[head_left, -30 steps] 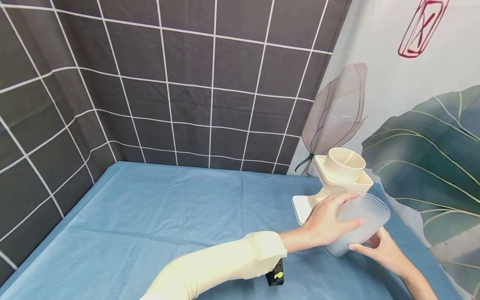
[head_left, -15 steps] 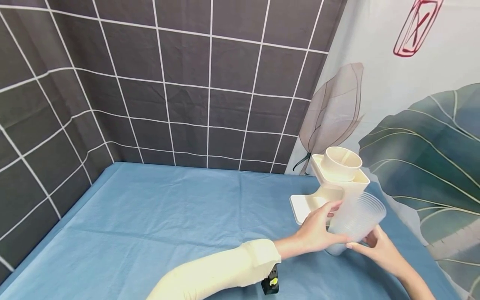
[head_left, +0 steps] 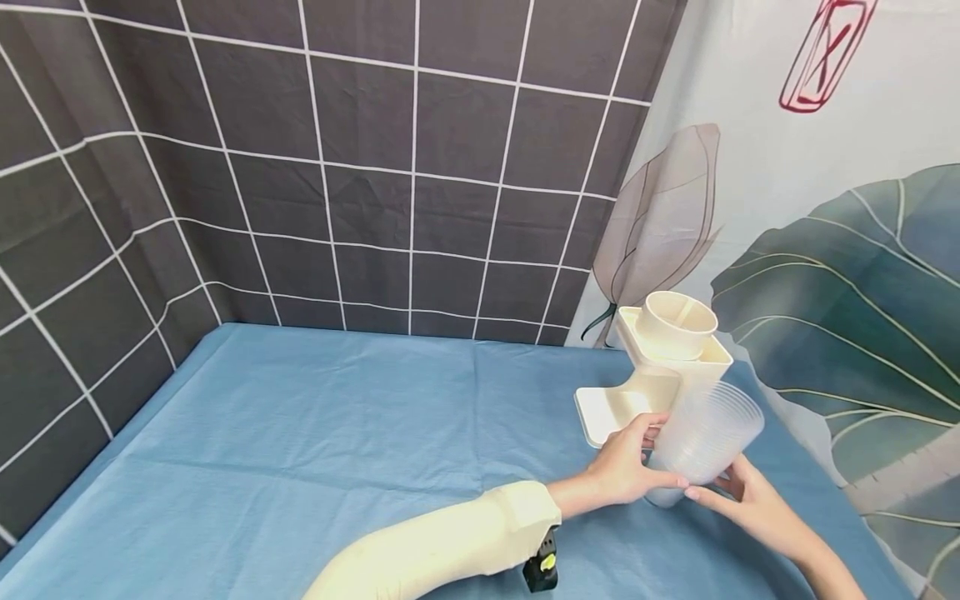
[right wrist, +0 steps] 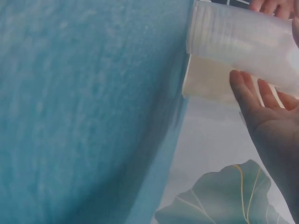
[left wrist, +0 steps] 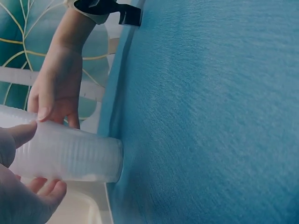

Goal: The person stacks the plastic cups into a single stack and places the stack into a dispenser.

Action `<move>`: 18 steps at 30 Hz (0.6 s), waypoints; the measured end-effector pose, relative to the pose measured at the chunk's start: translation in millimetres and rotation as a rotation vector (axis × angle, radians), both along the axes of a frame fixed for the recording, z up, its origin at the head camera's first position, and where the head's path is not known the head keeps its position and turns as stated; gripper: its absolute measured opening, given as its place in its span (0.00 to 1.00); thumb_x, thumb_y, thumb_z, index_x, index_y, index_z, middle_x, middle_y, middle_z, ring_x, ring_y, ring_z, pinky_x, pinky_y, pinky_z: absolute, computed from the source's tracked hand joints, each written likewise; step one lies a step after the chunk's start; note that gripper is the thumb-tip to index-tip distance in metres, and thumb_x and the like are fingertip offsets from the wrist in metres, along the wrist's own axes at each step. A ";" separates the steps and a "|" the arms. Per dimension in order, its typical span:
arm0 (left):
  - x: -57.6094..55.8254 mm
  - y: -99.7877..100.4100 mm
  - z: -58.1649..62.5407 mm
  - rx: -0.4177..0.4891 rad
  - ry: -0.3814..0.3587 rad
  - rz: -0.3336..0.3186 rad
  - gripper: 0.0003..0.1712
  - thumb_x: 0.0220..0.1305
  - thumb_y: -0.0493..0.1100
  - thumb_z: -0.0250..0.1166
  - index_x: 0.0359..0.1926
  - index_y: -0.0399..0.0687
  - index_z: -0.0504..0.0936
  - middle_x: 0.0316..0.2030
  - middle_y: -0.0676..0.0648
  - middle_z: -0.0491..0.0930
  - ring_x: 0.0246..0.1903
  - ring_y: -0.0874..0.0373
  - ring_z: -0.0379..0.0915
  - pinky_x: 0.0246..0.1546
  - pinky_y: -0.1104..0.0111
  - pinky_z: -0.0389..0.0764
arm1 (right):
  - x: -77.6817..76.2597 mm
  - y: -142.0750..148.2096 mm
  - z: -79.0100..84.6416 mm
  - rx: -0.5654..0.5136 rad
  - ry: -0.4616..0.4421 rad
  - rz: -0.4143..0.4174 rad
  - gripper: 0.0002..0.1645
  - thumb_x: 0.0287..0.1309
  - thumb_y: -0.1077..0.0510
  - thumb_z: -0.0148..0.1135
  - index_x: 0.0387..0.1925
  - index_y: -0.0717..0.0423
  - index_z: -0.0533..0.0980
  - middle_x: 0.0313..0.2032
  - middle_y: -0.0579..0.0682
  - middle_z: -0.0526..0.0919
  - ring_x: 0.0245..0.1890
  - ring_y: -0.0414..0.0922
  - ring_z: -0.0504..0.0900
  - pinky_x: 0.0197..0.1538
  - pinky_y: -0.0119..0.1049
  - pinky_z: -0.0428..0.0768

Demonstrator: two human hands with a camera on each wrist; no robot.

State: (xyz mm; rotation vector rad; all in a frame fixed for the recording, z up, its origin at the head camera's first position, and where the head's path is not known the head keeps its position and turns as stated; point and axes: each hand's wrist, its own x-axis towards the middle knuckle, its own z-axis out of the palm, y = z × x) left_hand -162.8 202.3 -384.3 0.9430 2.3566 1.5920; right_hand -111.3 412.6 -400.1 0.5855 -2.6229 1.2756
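A stack of translucent plastic cups [head_left: 705, 433] leans with its rims up and to the right, its lower end at or just above the cloth. My left hand [head_left: 624, 468] grips the stack from the left. In the left wrist view, the left thumb and fingers [left wrist: 55, 192] lie on opposite sides of the cups. Low on the other side, my right hand [head_left: 761, 508] holds the stack between thumb and fingers. Right behind the cups stands a cream plastic holder [head_left: 651, 385] with a round collar on top; the stack hides part of it.
Blue cloth [head_left: 300, 433] covers the table. A dark tile-patterned backdrop [head_left: 375, 200] rises behind it, and a leaf-printed curtain [head_left: 862, 317] hangs at the right, close to the holder. A small black device [head_left: 542, 563] is strapped under the left wrist.
My left hand has slid down the stack, away from the rims, toward its lower left side. The right hand keeps its hold. The whole head view has shifted slightly.
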 end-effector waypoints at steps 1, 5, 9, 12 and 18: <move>0.1 0.1 -0.1 0.001 -0.001 0.003 0.42 0.52 0.44 0.74 0.66 0.48 0.65 0.58 0.52 0.77 0.51 0.69 0.74 0.46 0.82 0.74 | 0.3 0.0 -0.1 0.000 0.009 0.000 0.46 0.52 0.75 0.62 0.67 0.47 0.55 0.55 0.25 0.67 0.53 0.19 0.70 0.44 0.18 0.77; 1.5 -0.6 0.0 0.025 -0.028 0.003 0.42 0.52 0.43 0.74 0.66 0.48 0.65 0.57 0.51 0.77 0.51 0.69 0.74 0.48 0.81 0.76 | 0.5 -0.7 0.5 -0.011 0.034 -0.005 0.48 0.50 0.77 0.63 0.68 0.53 0.53 0.57 0.27 0.66 0.54 0.19 0.69 0.46 0.16 0.75; 3.9 -2.3 0.8 0.072 -0.057 0.004 0.42 0.51 0.42 0.74 0.66 0.49 0.64 0.58 0.51 0.77 0.52 0.69 0.74 0.49 0.80 0.76 | 2.0 -2.8 3.8 -0.001 0.045 -0.023 0.50 0.49 0.77 0.63 0.70 0.57 0.50 0.58 0.27 0.63 0.55 0.18 0.67 0.48 0.14 0.74; 4.0 -4.8 3.1 0.106 -0.058 0.003 0.41 0.51 0.42 0.75 0.64 0.50 0.65 0.57 0.50 0.77 0.51 0.69 0.74 0.49 0.81 0.75 | 4.3 -6.2 8.3 0.020 0.056 -0.056 0.51 0.50 0.75 0.64 0.70 0.57 0.49 0.58 0.27 0.62 0.55 0.17 0.66 0.47 0.13 0.73; 3.2 -13.8 11.4 0.161 -0.054 -0.024 0.38 0.51 0.41 0.74 0.62 0.46 0.67 0.54 0.48 0.78 0.48 0.70 0.75 0.47 0.83 0.75 | 7.0 -15.6 22.1 0.048 0.066 -0.097 0.52 0.51 0.73 0.66 0.72 0.54 0.49 0.59 0.28 0.63 0.54 0.19 0.68 0.46 0.14 0.73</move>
